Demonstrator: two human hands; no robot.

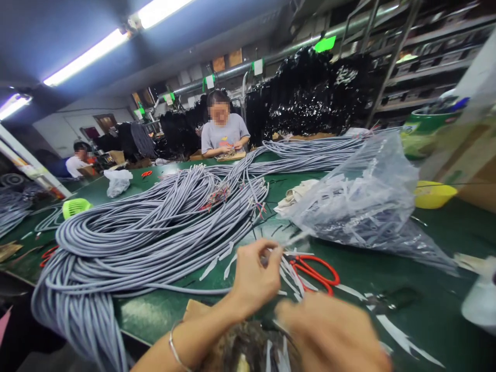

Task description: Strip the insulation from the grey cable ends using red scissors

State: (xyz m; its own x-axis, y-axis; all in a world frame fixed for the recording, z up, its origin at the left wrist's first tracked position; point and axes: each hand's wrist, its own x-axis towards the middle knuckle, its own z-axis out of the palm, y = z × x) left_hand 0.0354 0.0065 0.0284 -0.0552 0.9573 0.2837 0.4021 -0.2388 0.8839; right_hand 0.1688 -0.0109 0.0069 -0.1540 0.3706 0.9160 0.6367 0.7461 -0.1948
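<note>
Head view. Left hand (pixel 258 271) over the green counter (pixel 153 316), fingers curled and tips brought together. Blurred pale strip (pixel 297 238) just past the fingertips; cannot tell whether it is gripped. Bracelet (pixel 173 346) on that wrist. Right hand (pixel 333 330) lower and nearer the camera, smeared by blur; cannot tell whether it grasps anything.

Gray cables (pixel 155 268) lie in a big looped bundle left of the hands, sagging over the near edge; one runs up to the left wrist, which hides its continuation. White strips (pixel 287 271) scatter beside the left hand, near red-handled scissors (pixel 336 280). Beyond these, a clear plastic bag (pixel 360 206), bulging, just beside a yellow bowl (pixel 436 195). Co-worker (pixel 223 132) across the counter.
</note>
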